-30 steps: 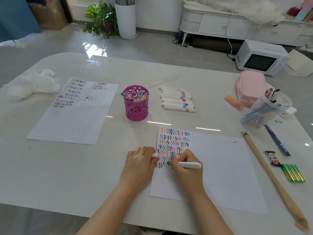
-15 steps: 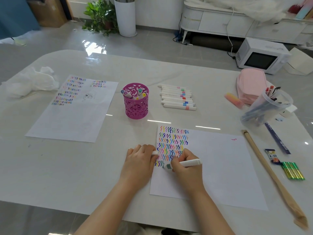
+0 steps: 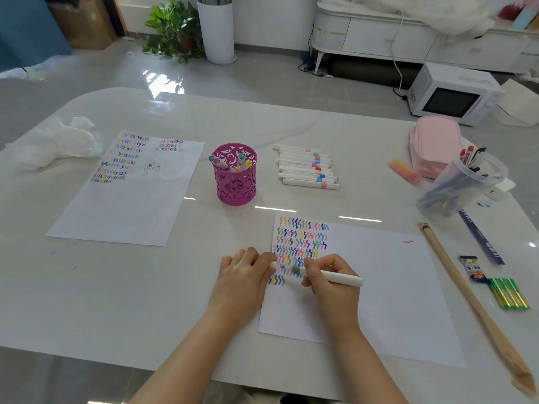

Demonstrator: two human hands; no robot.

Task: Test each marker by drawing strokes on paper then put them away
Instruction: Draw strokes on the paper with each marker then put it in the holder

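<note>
My right hand (image 3: 331, 287) grips a white marker (image 3: 335, 277) with a green band, held nearly flat over the paper (image 3: 393, 290). Its tip points left at a small white cap pinched in the fingers of my left hand (image 3: 243, 277), which rests on the paper's left edge. Rows of coloured squiggles fill the paper's upper left corner, and the bottom row ends in green strokes. A pink cut-out pen cup (image 3: 236, 186) behind holds three markers. Several white markers (image 3: 306, 168) lie in a row to its right.
A second marked sheet (image 3: 125, 202) lies at the left, with crumpled white plastic (image 3: 55, 142) behind it. On the right stand a clear cup of pens (image 3: 458, 186), a pink pencil case (image 3: 434, 142), a long wooden stick (image 3: 466, 295), a ruler and a green pack (image 3: 509, 293).
My right hand has lifted the marker off the paper and turned it flatter. Its tip has swung left up to the cap in my left hand. My left hand stays put.
</note>
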